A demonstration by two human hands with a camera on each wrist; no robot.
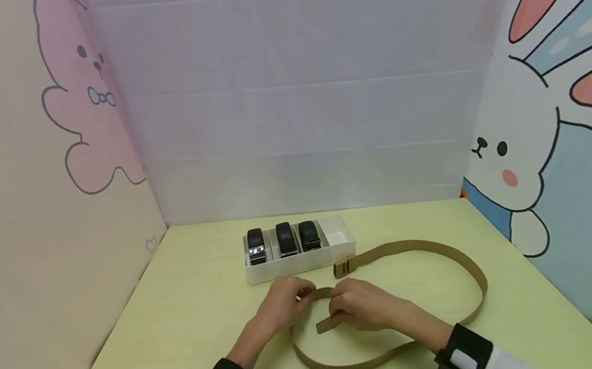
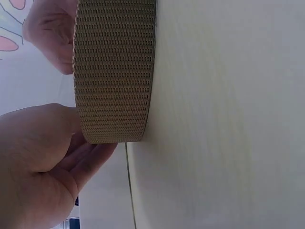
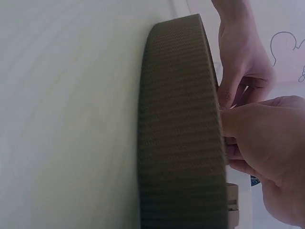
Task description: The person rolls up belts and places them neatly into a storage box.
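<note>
A tan webbing belt (image 1: pixel 459 257) stands on edge on the table in a wide S-shaped curve, its buckle (image 1: pixel 343 267) lying at the far end by the box. My left hand (image 1: pixel 285 301) pinches the belt at the far side of its near loop. Close to its right, my right hand (image 1: pixel 362 304) holds the belt near its free tip (image 1: pixel 325 325), which sticks out leftward from the fingers. The woven band (image 2: pixel 114 71) fills much of the left wrist view and hides some of the left fingertips. In the right wrist view, the band (image 3: pixel 181 124) partly covers the right fingers.
Behind the hands stands a white divided box (image 1: pixel 291 267). Three compartments each hold a rolled black belt, one being the left roll (image 1: pixel 256 246) with a shiny buckle; the rightmost compartment (image 1: pixel 336 229) shows bare. Walls enclose the pale yellow table (image 1: pixel 194 270) at left, back and right.
</note>
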